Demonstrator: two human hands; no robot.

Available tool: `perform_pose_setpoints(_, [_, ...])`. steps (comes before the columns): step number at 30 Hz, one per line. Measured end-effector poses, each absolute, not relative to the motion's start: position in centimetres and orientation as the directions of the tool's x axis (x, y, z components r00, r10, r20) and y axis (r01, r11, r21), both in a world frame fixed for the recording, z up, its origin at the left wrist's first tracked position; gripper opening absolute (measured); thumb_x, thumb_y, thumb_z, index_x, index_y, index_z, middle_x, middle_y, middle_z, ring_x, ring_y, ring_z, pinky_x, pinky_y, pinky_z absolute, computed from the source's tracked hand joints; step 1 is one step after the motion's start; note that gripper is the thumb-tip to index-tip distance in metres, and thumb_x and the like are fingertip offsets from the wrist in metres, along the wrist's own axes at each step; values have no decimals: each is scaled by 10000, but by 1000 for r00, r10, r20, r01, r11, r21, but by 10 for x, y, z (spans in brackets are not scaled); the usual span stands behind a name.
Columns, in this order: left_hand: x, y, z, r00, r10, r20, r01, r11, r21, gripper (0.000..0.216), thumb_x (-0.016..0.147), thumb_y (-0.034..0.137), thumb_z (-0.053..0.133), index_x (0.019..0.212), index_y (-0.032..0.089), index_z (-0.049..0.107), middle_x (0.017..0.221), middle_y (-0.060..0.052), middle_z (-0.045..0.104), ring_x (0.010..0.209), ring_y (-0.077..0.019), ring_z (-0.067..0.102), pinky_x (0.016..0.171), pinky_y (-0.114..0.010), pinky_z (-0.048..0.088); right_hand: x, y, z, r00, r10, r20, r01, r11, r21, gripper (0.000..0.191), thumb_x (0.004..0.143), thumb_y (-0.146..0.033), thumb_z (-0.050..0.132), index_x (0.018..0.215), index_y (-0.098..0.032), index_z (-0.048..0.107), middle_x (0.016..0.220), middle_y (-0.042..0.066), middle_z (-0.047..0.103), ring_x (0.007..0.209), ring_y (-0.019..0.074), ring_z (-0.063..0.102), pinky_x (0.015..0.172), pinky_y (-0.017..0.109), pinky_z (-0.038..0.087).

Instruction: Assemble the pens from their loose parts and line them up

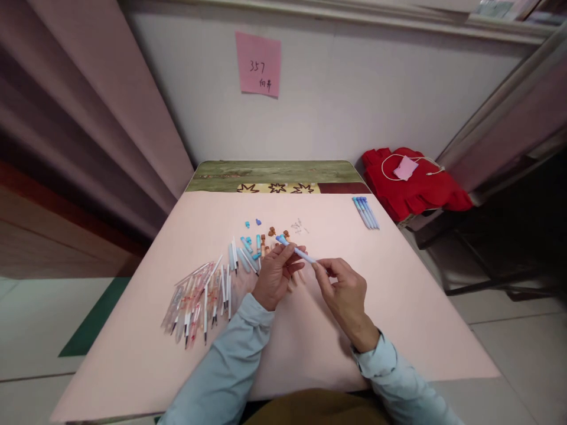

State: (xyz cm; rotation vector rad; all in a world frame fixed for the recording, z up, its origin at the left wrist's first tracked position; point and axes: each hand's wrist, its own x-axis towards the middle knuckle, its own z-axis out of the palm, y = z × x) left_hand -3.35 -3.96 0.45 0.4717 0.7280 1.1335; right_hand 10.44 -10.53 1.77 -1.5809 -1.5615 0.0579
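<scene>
Both my hands hold one white pen with a blue cap [296, 250] above the pink table cover [398, 283]. My left hand [275, 275] is closed round its capped end. My right hand [343, 290] pinches the other end between thumb and fingers. Just beyond my left hand lie loose blue and brown pen parts [261, 236] and a few small clear springs [299, 225]. To the left, white refills and clear barrels [201, 298] lie in a spread pile.
A few finished blue pens [365, 211] lie at the table's far right. A red bag [414, 180] with a pink mask sits on a chair to the right. A pink note [258, 64] hangs on the wall. Curtains hang at left.
</scene>
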Motion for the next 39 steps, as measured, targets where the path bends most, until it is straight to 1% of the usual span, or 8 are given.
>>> perform_pose_setpoints(6, [-28,-42,4,241,941,-238,-695,338,635,242,723,288,819,863,146,682,883,-52,751,835,-155,719,671,-205,599,106,-104,20,228,907,353,760,61,-648,489,1000,-429,428,643,-204,673,661,17,702,571,127,623,550,229,373])
perform_pose_setpoints(12, [-32,-36,3,181,958,-221,-676,284,679,233,734,295,810,840,128,686,859,-52,742,788,-135,707,662,-194,586,105,-105,19,238,931,278,639,65,-767,293,871,-417,633,1084,-215,631,738,-21,689,632,139,640,614,229,454])
perform_pose_setpoints(17, [-33,-36,1,176,963,-204,-650,270,711,250,727,314,813,845,127,695,852,-59,747,787,-135,705,651,-186,576,105,-106,16,272,916,294,607,73,-792,173,858,-382,635,822,-215,612,680,-29,645,597,124,599,592,220,441])
perform_pose_setpoints(24, [-35,-35,-2,175,961,-215,-594,278,755,302,721,380,804,851,133,692,873,-73,757,819,-156,709,662,-213,563,105,-107,19,185,958,217,639,51,-768,359,968,-451,480,789,-216,685,593,-13,652,495,112,566,517,212,385])
perform_pose_setpoints(27, [-36,-35,-2,170,964,-204,-553,264,790,307,731,386,793,865,127,698,868,-76,755,784,-143,699,633,-202,542,104,-106,18,211,938,276,655,74,-752,286,905,-480,583,896,-216,692,686,-4,687,570,126,603,556,216,413])
perform_pose_setpoints(30, [-35,-37,-1,184,964,-191,-515,260,817,307,754,394,773,874,121,698,853,-79,750,755,-142,691,645,-214,539,103,-106,17,235,927,291,653,71,-754,294,866,-491,630,813,-205,673,662,-2,672,564,127,587,564,222,417])
perform_pose_setpoints(36, [-34,-41,5,228,959,-169,-535,268,801,263,771,373,759,860,137,685,838,-68,744,788,-164,693,738,-275,558,105,-103,15,98,993,-65,190,-82,-978,507,948,-574,451,733,-171,671,526,7,603,458,120,530,497,227,426])
perform_pose_setpoints(39, [-34,-40,6,227,957,-183,-507,276,817,266,757,371,770,838,130,693,820,-70,743,748,-156,688,717,-263,555,106,-100,12,81,993,-85,110,-94,-990,478,910,-589,514,804,-158,688,616,30,647,536,136,574,536,235,457])
